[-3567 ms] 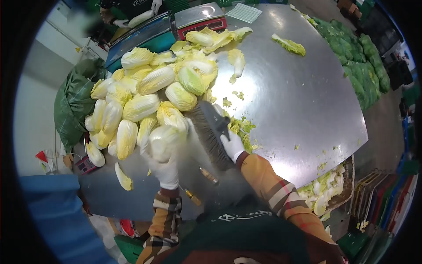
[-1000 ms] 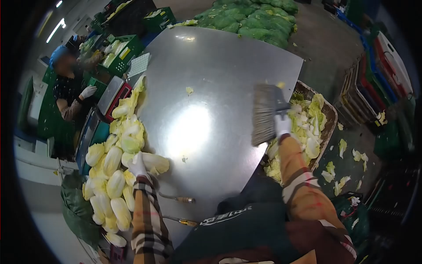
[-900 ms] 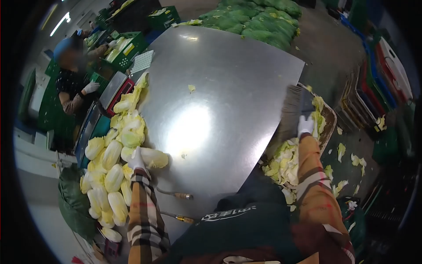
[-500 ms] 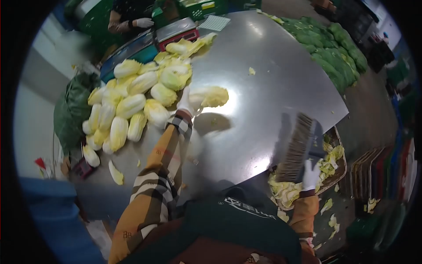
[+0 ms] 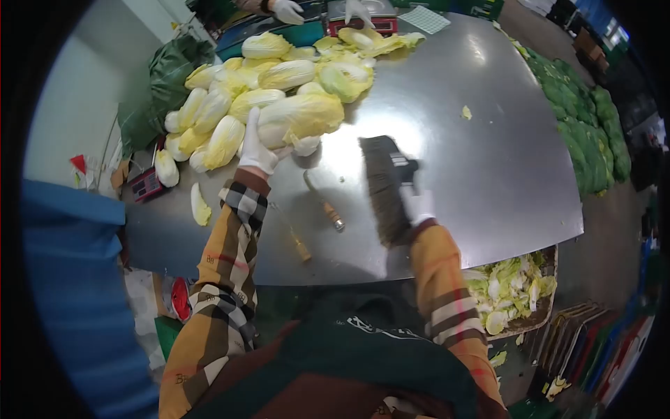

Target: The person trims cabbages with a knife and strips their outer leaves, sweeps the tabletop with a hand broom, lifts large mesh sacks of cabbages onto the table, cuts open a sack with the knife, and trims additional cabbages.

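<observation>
My left hand (image 5: 258, 145), in a white glove, is closed around the base of a large napa cabbage (image 5: 300, 117), held at the right edge of a cabbage pile (image 5: 257, 98). In my gloved right hand (image 5: 419, 204) is the handle of a brush (image 5: 385, 188), its bristles facing left over the metal table (image 5: 488, 160). Between my hands lie a knife with a wooden handle (image 5: 333, 215) and a second tool with a yellow handle (image 5: 301, 250). One loose pale leaf (image 5: 199, 204) rests near the table's left end.
Red scales (image 5: 363, 22) stand at the far edge, where a co-worker's gloved hands (image 5: 287, 11) show. A basket of leaves (image 5: 513, 290) sits below the table's right front edge. Green net sacks (image 5: 583, 133) are at the right, stacked crates (image 5: 593, 349) at lower right.
The brush has moved from the leaf basket back over the table, to the left. My left hand has brought its cabbage back beside the pile. The view has turned, and the tools show clearly.
</observation>
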{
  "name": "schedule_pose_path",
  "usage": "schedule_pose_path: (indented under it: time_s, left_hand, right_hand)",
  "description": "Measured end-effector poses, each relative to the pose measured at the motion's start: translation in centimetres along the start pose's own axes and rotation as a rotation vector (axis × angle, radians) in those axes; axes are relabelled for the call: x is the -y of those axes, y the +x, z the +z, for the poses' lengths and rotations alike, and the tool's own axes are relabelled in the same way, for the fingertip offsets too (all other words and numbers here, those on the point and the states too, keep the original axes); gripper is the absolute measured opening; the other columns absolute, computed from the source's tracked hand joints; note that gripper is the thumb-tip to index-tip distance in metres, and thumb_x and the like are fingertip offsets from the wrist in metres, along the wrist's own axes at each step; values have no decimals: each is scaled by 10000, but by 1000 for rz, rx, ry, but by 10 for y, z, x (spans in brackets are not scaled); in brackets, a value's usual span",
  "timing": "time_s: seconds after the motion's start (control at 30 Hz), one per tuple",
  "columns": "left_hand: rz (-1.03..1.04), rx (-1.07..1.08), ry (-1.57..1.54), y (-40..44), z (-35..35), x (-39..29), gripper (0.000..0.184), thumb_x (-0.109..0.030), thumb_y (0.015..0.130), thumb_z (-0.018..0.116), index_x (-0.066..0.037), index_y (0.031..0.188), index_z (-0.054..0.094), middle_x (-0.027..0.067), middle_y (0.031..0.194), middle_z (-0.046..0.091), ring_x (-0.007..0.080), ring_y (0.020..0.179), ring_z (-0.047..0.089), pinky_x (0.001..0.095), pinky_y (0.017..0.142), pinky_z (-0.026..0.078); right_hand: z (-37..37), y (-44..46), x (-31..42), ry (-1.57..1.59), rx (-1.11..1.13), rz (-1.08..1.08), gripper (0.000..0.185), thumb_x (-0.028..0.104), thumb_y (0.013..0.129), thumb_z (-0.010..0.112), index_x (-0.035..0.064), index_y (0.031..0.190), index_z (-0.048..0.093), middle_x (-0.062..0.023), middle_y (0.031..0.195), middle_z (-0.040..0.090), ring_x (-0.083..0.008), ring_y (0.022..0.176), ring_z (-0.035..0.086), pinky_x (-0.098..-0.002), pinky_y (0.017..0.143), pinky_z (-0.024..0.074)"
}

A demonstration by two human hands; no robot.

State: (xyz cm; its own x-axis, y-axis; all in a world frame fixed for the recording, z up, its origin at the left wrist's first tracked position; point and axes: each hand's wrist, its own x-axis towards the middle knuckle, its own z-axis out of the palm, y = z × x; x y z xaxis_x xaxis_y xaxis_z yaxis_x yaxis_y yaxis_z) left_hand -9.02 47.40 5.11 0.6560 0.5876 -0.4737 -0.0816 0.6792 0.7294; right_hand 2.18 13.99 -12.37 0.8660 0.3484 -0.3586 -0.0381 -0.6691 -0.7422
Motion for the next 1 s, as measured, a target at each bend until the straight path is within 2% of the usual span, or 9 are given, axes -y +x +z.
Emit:
schedule_pose_path:
  time_s: [0.1, 0.23, 0.3, 0.5, 0.57, 0.67, 0.77, 0.87, 1.0]
  left_hand:
    - [-23, -85, -30, -3, -53, -5, 672, -676, 815, 545, -231, 1315, 487, 74, 1306, 534, 303, 1194, 480, 585, 936, 387]
    - [-54, -241, -100, 3, -122, -1, 618, -641, 854, 481, -241, 1325, 484, 41, 1340, 515, 309, 1233, 455, 559, 947, 402]
    - [-43, -238, -211, 12, -144, 9, 557, -589, 884, 448, -248, 1323, 485, 22, 1353, 501, 307, 1252, 437, 538, 937, 429]
    - [203, -180, -170, 48, -158, 61, 518, -381, 924, 484, -218, 1407, 396, 34, 1452, 392, 307, 1324, 367, 520, 1009, 417]
    - [267, -132, 286, 65, -199, 78, 708, -336, 895, 610, -191, 1482, 241, 130, 1517, 251, 333, 1386, 273, 554, 1031, 392]
    - [-167, -453, -147, 37, -176, 40, 773, -429, 910, 613, -149, 1498, 197, 209, 1525, 196, 382, 1410, 216, 534, 1033, 392]
    - [11, -319, 131, 12, -187, 62, 728, -442, 910, 611, -142, 1476, 265, 173, 1463, 320, 324, 1344, 338, 495, 974, 444]
    - [-243, 353, 60, -89, -141, 100, 536, -374, 930, 604, -82, 1354, 453, 50, 1133, 562, 153, 1016, 528, 423, 858, 483]
    - [-87, 148, 130, -183, -85, 106, 425, -182, 924, 631, -3, 1288, 503, 70, 1248, 578, 162, 1059, 589, 322, 916, 475]
  right_hand:
    - [-85, -11, -62, 338, -592, 139, 491, 385, 775, 624, -71, 952, 662, -249, 847, 670, -391, 803, 640, -451, 757, 488]
    - [-215, -38, -259, 79, -973, 284, 507, 388, 869, 581, -49, 1120, 634, -190, 1013, 690, -326, 897, 635, -419, 839, 490]
    - [-261, -115, -197, -294, -1011, 556, 517, 369, 910, 536, -37, 1226, 582, -179, 1055, 687, -300, 893, 635, -377, 825, 488]
    - [-284, -180, -273, 330, -1238, 39, 450, 200, 920, 596, -104, 1248, 545, -217, 1184, 632, -299, 963, 619, -374, 878, 468]
    - [-258, -196, -227, 283, -999, 178, 470, 223, 922, 621, -126, 1227, 549, -217, 1182, 631, -278, 983, 607, -365, 897, 461]
    - [-203, -187, -161, 228, -825, 56, 442, 239, 916, 654, -82, 1213, 586, -94, 1096, 647, -156, 910, 579, -295, 834, 471]
    - [-125, -179, -49, 348, -607, -192, 392, 204, 908, 662, -47, 1204, 599, -47, 1035, 645, -122, 893, 559, -269, 837, 454]
    - [-49, -189, 65, 692, -139, -135, 373, 134, 927, 617, -19, 1259, 545, -79, 1194, 576, -148, 1051, 526, -297, 924, 436]
    - [30, -201, 142, 695, 316, -299, 305, 132, 941, 590, -27, 1201, 572, -80, 1109, 624, -142, 976, 558, -296, 866, 462]
